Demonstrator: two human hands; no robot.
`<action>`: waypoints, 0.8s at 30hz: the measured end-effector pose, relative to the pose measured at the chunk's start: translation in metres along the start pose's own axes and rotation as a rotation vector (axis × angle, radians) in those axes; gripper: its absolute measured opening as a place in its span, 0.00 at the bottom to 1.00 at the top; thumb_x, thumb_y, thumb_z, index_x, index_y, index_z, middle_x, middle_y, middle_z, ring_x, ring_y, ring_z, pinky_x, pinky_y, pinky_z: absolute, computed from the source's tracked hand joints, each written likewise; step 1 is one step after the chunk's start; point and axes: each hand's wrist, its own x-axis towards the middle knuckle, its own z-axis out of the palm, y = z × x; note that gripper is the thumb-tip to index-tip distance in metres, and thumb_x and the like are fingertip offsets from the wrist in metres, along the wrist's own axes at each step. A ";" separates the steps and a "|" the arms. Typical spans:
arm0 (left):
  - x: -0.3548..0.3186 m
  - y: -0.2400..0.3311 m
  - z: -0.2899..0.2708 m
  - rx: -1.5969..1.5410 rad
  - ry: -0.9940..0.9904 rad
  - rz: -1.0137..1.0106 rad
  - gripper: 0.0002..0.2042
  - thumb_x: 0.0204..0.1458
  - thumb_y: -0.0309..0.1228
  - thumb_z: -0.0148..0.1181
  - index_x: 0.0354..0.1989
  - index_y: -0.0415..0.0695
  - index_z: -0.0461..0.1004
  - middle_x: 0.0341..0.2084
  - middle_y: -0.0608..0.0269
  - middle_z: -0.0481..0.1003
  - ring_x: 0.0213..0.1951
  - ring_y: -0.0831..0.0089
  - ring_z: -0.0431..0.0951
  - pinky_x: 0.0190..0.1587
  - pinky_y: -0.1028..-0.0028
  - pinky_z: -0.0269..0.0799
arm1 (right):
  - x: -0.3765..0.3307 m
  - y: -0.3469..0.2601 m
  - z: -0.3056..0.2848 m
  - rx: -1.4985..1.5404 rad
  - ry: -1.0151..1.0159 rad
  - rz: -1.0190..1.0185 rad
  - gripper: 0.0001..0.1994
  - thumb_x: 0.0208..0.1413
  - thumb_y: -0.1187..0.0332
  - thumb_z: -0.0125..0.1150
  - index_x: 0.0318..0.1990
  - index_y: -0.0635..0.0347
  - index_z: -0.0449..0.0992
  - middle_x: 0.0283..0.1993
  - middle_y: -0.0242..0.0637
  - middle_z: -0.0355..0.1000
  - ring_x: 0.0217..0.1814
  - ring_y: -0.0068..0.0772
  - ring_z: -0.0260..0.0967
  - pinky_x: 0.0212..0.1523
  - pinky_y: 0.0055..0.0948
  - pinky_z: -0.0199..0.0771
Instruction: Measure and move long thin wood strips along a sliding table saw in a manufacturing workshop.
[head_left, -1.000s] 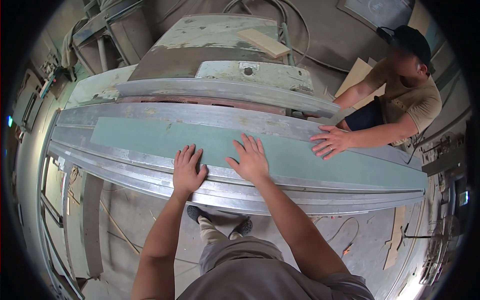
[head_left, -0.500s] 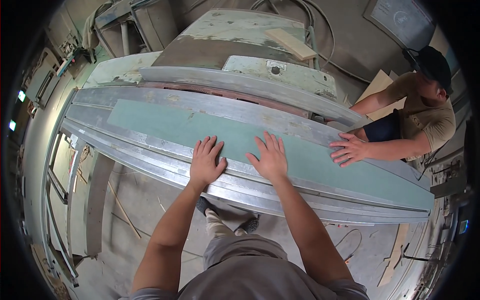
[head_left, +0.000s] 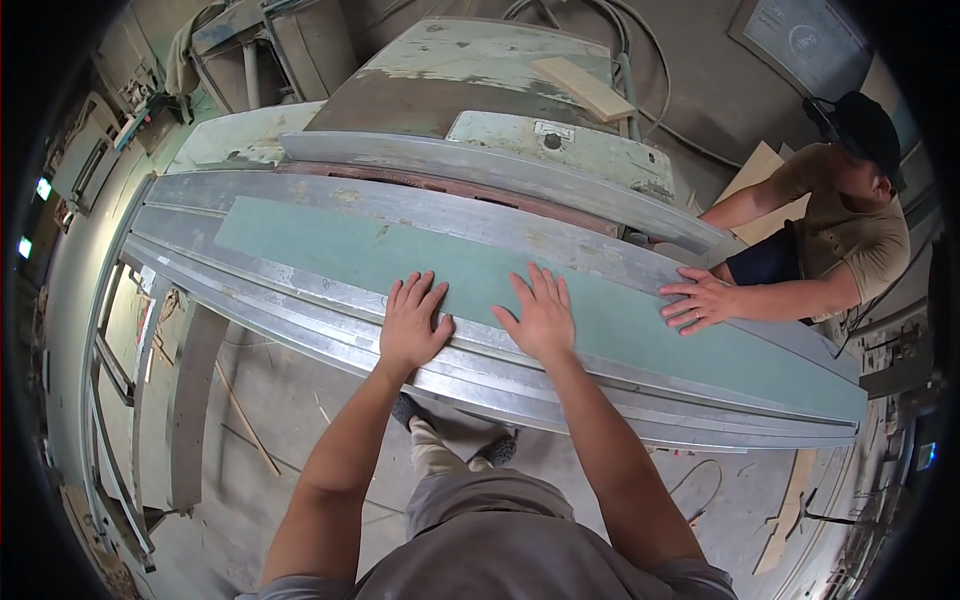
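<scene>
A long, narrow pale-green board (head_left: 460, 270) lies flat along the metal sliding table (head_left: 300, 290) of a panel saw. My left hand (head_left: 411, 325) rests palm down at the board's near edge, fingers spread onto its green face. To its right, my right hand (head_left: 541, 315) lies flat on the board with the fingers stretched out. Neither hand grips anything. Further right, a co-worker's hand (head_left: 697, 300), with a ring on it, is spread on the same board. The co-worker's other hand is partly hidden behind the metal fence.
A long metal fence (head_left: 430, 155) runs beyond the board, above a reddish slot strip. A loose wooden strip (head_left: 585, 88) lies on the worn machine top behind. The co-worker (head_left: 850, 200) stands at the far right. Wood offcuts (head_left: 247, 420) lie on the floor at the left.
</scene>
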 end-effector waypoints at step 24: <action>0.002 0.004 -0.002 0.016 -0.021 -0.003 0.25 0.47 0.38 0.56 0.56 0.45 0.69 0.59 0.50 0.63 0.63 0.51 0.59 0.66 0.53 0.47 | 0.000 0.002 0.001 0.011 0.001 0.001 0.32 0.55 0.44 0.53 0.62 0.53 0.65 0.70 0.46 0.50 0.72 0.47 0.46 0.72 0.44 0.36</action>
